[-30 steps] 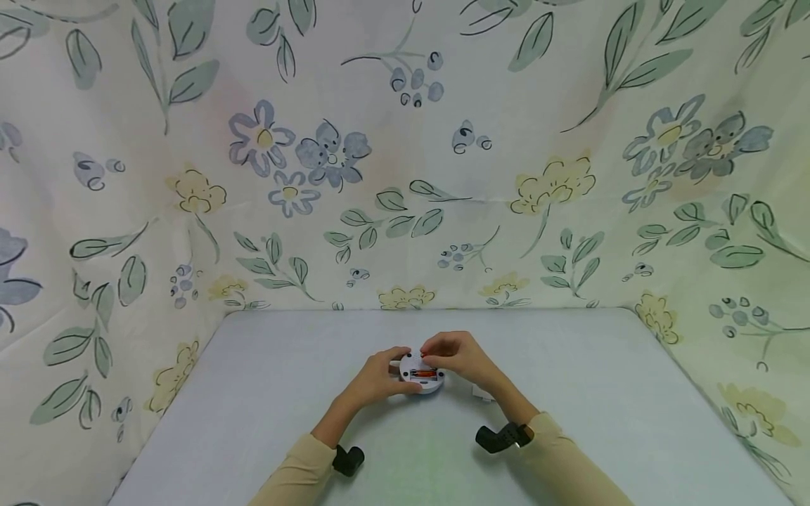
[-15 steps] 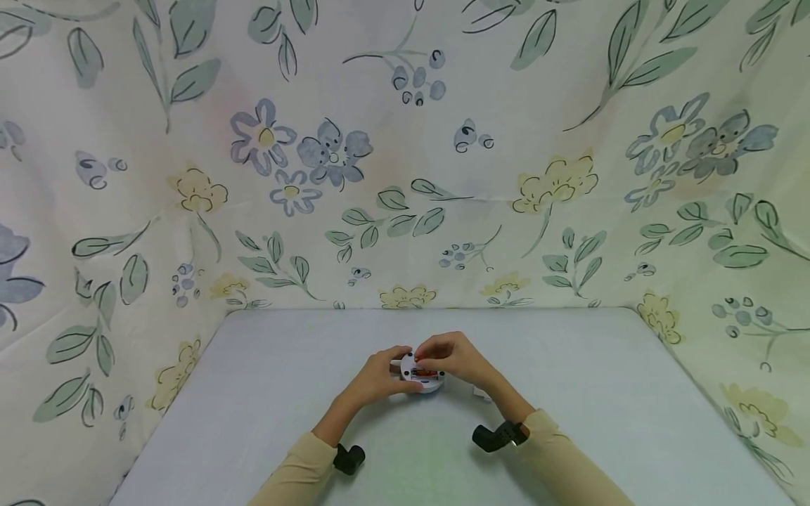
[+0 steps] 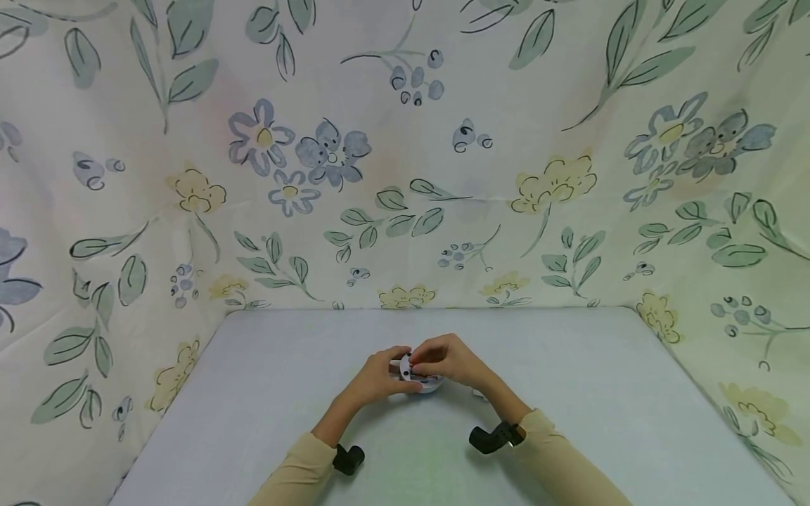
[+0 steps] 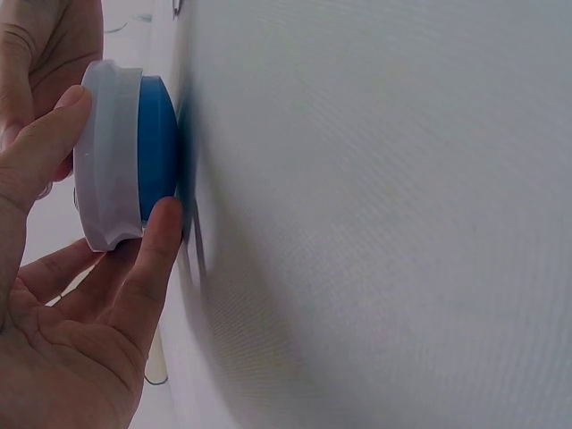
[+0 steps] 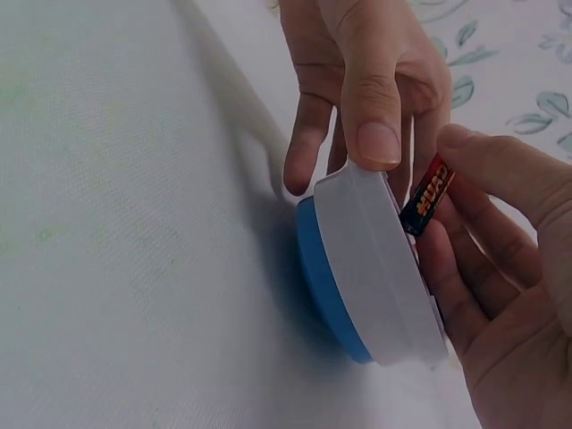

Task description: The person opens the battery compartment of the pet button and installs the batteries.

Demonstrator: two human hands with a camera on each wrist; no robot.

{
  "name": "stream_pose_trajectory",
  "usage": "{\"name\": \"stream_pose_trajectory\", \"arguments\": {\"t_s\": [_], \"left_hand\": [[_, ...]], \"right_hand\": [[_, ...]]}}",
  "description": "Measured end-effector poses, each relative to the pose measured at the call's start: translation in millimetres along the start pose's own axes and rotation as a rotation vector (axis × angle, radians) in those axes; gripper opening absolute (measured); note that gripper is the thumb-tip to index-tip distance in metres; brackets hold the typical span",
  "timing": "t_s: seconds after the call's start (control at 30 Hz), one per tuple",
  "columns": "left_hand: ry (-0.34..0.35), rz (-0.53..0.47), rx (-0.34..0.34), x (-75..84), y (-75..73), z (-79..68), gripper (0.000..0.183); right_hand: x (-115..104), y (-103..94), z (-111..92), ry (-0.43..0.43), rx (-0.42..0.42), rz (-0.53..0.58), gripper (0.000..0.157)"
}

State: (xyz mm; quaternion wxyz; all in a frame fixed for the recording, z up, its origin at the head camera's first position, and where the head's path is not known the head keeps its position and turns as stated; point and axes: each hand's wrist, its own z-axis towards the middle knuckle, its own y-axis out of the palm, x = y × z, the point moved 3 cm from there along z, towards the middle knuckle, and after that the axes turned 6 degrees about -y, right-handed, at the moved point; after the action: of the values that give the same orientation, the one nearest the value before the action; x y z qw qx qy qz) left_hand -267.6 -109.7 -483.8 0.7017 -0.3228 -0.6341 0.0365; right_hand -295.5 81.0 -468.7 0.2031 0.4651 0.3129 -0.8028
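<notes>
A round device (image 5: 371, 268), white on one half and blue on the other, lies blue side down on the table. My left hand (image 3: 375, 379) grips its left rim between thumb and fingers. From the right, my right hand (image 3: 452, 361) pinches a small red-and-black battery (image 5: 429, 195) by one end. The battery is tilted, its dark end at the device's upturned white face. In the head view, the right fingers cover most of the battery compartment, so what lies inside is largely hidden. The left wrist view shows the device's side wall (image 4: 112, 161).
A small white piece (image 3: 479, 395) lies on the table by the right wrist, partly hidden by it. The pale table (image 3: 285, 365) extends around both hands, with a floral cloth (image 3: 405, 211) hanging behind its far edge. Each wrist carries a black camera.
My right hand has shifted slightly left and lower over the device, covering an orange-red battery that showed in the compartment earlier. The left hand keeps its hold in place.
</notes>
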Motion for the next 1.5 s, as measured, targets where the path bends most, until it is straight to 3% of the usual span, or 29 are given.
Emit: {"name": "stream_pose_trajectory", "arguments": {"t_s": [0.5,1.0,1.3,1.5], "left_hand": [[-0.007,0.014,0.003,0.3,-0.3,-0.8,0.077],[-0.028,0.051,0.009,1.8,-0.4,0.9,0.078],[-0.016,0.071,0.023,-0.8,-6.4,1.4,0.078],[-0.003,0.076,0.032,-2.7,-7.1,1.9,0.076]], "right_hand": [[-1,0.7,1,0.010,-0.026,-0.015,0.016],[5,-24.6,-20,-0.015,0.085,-0.178,0.033],[12,-16.0,-27,0.085,-0.020,-0.177,0.052],[19,-5.7,-24,0.101,-0.066,-0.211,0.053]]}}
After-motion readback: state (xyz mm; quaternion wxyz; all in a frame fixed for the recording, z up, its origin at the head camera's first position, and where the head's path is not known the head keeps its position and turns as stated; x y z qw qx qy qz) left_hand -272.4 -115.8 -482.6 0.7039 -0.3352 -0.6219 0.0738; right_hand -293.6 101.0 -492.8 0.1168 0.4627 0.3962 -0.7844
